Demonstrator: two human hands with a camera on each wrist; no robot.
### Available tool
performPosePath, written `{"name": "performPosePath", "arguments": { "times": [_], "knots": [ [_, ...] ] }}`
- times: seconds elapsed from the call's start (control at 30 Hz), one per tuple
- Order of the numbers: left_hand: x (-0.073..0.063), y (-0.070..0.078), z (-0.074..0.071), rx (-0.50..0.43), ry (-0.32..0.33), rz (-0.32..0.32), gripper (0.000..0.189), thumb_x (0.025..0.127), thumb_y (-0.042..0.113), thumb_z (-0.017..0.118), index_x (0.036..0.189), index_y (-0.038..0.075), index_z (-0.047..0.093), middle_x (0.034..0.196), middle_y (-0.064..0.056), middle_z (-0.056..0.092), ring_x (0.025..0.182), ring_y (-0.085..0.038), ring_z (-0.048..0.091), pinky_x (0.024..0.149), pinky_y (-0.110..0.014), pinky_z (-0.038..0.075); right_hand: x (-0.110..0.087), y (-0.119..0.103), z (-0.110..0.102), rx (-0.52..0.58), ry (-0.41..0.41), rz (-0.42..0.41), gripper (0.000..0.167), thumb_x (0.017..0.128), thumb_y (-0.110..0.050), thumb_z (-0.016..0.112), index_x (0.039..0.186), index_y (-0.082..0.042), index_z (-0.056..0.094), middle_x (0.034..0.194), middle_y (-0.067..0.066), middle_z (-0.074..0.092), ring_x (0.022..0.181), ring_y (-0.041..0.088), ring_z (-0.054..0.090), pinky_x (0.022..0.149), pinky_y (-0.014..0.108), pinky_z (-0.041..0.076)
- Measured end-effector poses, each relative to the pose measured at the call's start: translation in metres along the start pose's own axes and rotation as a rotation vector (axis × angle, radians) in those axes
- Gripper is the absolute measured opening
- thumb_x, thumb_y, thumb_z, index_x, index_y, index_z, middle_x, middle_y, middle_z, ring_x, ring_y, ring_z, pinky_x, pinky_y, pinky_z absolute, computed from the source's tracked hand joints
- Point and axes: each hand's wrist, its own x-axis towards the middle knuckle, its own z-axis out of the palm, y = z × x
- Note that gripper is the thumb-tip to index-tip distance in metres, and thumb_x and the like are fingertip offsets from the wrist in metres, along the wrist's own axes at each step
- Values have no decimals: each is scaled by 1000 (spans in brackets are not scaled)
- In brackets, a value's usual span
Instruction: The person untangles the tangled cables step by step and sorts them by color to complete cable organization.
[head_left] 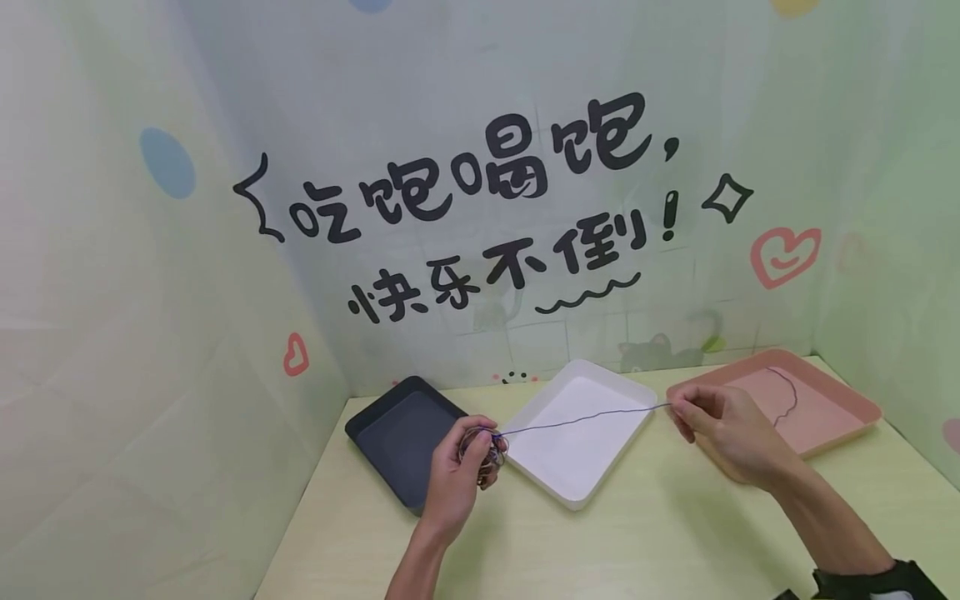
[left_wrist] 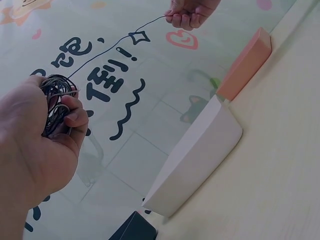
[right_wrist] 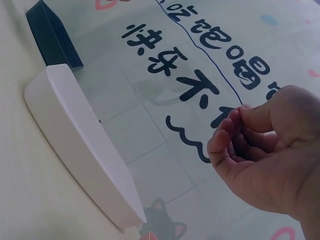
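Observation:
My left hand (head_left: pixel 450 492) grips a tangled bundle of thin wires (left_wrist: pixel 54 102) in dark, grey and brownish strands, thumb across it. One blue wire (head_left: pixel 577 419) runs from that bundle to my right hand (head_left: pixel 727 429), almost straight with slight kinks. Between thumb and forefinger, the right hand pinches its far end. Both hands are raised above the table, the left near the dark tray (head_left: pixel 401 437) and the right in front of the pink tray (head_left: pixel 832 412). In the head view the wire crosses over the white tray (head_left: pixel 573 471).
Inside the pink tray lies a loose, thin dark strand (head_left: pixel 795 396), partly hidden by the right hand. All three trays stand in a row at the back of the pale table (head_left: pixel 600 558). Behind them hangs a printed curtain (head_left: pixel 465 75), with more curtain at both sides.

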Motion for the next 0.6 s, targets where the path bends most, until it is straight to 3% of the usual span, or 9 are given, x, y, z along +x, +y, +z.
{"name": "performPosePath", "arguments": {
  "times": [0.3,0.6],
  "knots": [
    [1,1,0,2,-28,-5,26,122,20,51,139,2,59,109,0,71,74,-6,54,65,-22,47,0,-1,-3,47,22,49,24,119,-11,57,105,6,66,83,7,61,82,22,63,80,25,52],
    [4,1,3,-15,10,52,32,123,19,49,136,-10,55,109,-13,69,70,-6,50,63,-21,44,-1,2,-4,21,32,71,21,118,-9,58,104,4,66,82,4,61,78,21,62,76,26,50]
  ]
}}
